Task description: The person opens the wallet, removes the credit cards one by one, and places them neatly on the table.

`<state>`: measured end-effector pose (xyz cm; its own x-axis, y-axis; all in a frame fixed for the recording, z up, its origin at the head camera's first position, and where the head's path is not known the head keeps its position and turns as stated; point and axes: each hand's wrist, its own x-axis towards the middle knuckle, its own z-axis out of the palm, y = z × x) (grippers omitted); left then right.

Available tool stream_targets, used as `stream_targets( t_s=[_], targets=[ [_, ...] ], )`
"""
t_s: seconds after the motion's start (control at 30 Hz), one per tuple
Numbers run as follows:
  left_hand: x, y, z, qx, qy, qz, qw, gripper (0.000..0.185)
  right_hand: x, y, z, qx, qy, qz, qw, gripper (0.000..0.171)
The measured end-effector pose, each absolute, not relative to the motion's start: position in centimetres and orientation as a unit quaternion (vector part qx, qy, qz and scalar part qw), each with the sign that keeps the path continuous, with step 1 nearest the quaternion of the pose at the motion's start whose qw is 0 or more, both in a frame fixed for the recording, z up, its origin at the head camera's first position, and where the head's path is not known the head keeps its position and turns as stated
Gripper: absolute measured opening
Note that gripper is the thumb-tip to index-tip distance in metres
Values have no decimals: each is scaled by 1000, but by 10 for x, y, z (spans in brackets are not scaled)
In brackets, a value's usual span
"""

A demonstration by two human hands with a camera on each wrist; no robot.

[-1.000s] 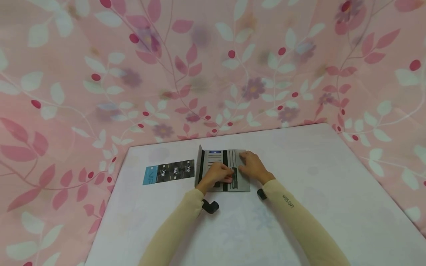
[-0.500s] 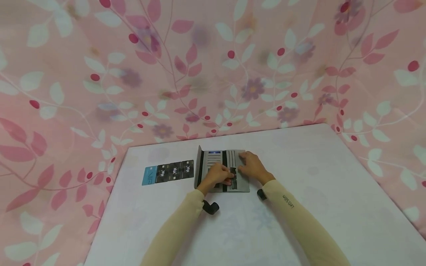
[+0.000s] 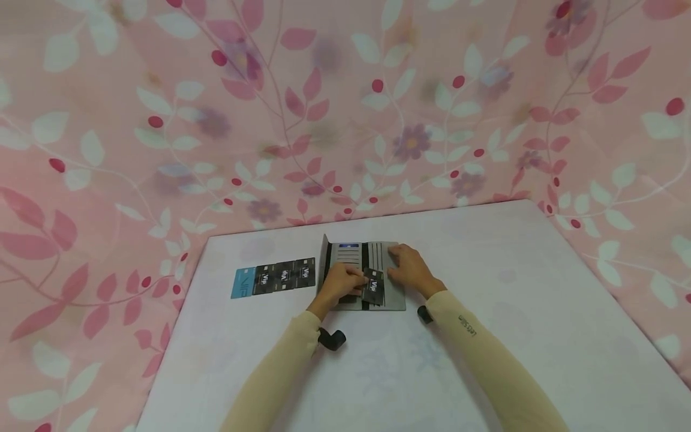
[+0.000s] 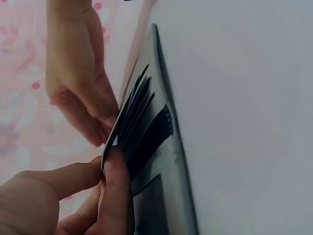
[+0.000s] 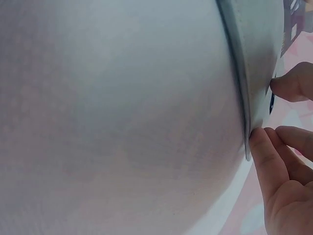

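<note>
A grey wallet (image 3: 398, 295) lies spread on the white table, its slots lined in dark rows. Over its right half is a black card (image 3: 373, 288) marked "Vip", its face turned up. My left hand (image 3: 337, 285) pinches this card by the left edge; thumb and finger (image 4: 113, 171) meet on it in the left wrist view. My right hand (image 3: 412, 273) holds the wallet at its right edge, the thumb (image 5: 291, 83) on the inner face and the fingertips at the rim in the right wrist view. The wallet's lower left part is hidden behind my left hand.
Left of the wallet, several cards lie in an overlapping row: black "Vip" cards (image 3: 285, 275) and a blue card (image 3: 244, 283) at the far end. A raised flap (image 3: 324, 258) stands along the wallet's left side. Pink floral cloth (image 3: 345, 120) rises behind the table.
My left hand has drawn back slightly to the left, and the black card now shows its "Vip" face above the wallet's slots. The right hand has kept its place on the wallet.
</note>
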<state>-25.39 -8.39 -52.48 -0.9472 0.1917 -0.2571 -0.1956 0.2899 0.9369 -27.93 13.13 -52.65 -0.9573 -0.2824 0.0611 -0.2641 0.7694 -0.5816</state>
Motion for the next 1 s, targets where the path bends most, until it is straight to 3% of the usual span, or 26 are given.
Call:
stream_targets(
  t_s=[0.4, 1.0],
  targets=[
    [-228, -159, -473, -14, 795, 599, 95, 18, -280, 129, -524, -155, 935, -318, 11, 57],
    [-194, -248, -516, -147, 775, 612, 53, 34, -280, 131, -531, -144, 937, -316, 27, 57]
  ],
)
